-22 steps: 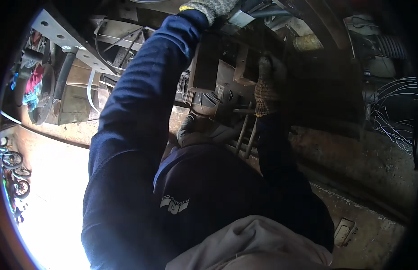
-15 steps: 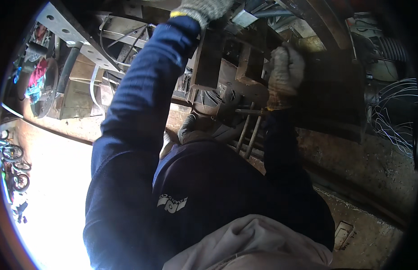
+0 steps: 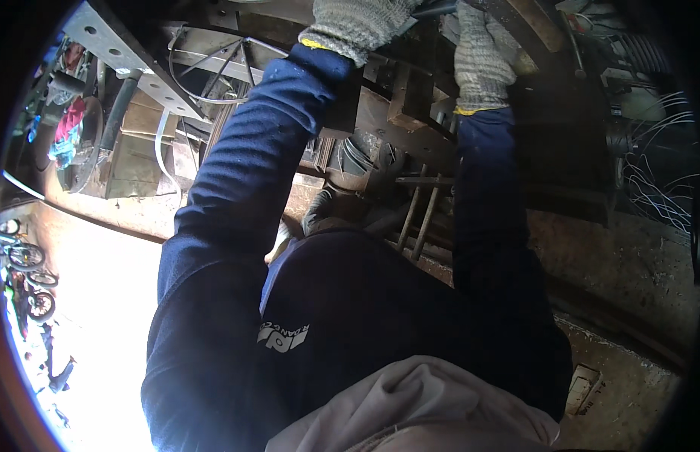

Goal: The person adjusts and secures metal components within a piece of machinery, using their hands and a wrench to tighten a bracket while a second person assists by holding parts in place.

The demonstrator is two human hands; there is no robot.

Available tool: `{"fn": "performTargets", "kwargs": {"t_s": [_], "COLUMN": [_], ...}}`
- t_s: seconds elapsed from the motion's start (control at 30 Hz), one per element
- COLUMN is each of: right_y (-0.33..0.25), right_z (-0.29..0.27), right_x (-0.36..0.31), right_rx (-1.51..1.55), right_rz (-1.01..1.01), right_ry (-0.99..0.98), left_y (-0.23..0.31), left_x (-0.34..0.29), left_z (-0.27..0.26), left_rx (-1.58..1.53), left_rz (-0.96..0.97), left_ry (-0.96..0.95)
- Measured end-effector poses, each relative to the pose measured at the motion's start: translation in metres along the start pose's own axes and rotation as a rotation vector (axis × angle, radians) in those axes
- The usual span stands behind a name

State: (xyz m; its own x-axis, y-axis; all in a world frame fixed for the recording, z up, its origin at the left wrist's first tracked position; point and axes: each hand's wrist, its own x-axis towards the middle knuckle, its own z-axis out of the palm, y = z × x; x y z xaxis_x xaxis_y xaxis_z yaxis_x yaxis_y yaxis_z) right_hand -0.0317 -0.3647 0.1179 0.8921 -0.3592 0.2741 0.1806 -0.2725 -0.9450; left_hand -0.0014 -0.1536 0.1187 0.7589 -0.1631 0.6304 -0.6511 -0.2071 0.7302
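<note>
My left hand (image 3: 359,29), in a grey knitted glove with a yellow cuff edge, reaches to the top of the view beside a dark round bar (image 3: 434,9). Its fingertips are hidden, so its grip cannot be made out. Farther right, my right hand (image 3: 483,60) in a matching glove stretches forward, next to a curved brown metal part (image 3: 532,22). The upper edge cuts off its fingers. Between my forearms is a rusty block-shaped metal piece (image 3: 410,102). A second dark metal block (image 3: 341,113) is partly behind my left wrist.
A perforated metal beam (image 3: 113,51) slants across the upper left. Thin loose wires (image 3: 659,200) hang at the right. Two metal rods (image 3: 418,215) stand below the work area. Bicycles or motorbikes (image 3: 26,258) show beyond the bright floor at far left.
My right hand has moved forward and up, its arm now more extended. My left hand has shifted slightly right and down, covering more of the dark block.
</note>
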Motion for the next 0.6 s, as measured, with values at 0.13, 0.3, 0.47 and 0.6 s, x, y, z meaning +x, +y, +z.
{"fn": "performTargets", "kwargs": {"t_s": [0.13, 0.3, 0.47, 0.6], "right_y": [0.004, 0.014, 0.008, 0.035], "right_z": [0.0, -0.012, -0.028, -0.037], "right_x": [0.002, -0.021, -0.107, -0.138], "right_rx": [0.033, 0.102, -0.09, -0.093], "right_rz": [0.011, 0.008, 0.02, 0.037], "right_ry": [-0.062, -0.185, 0.029, 0.047], "left_y": [-0.01, -0.002, -0.036, -0.049], "left_x": [0.002, -0.011, -0.059, -0.1], "left_z": [0.002, -0.025, -0.078, -0.105], "left_rx": [-0.065, -0.204, 0.356, 0.395], "left_rz": [0.105, 0.003, -0.065, -0.12], "left_ry": [0.071, -0.109, -0.051, 0.034]}}
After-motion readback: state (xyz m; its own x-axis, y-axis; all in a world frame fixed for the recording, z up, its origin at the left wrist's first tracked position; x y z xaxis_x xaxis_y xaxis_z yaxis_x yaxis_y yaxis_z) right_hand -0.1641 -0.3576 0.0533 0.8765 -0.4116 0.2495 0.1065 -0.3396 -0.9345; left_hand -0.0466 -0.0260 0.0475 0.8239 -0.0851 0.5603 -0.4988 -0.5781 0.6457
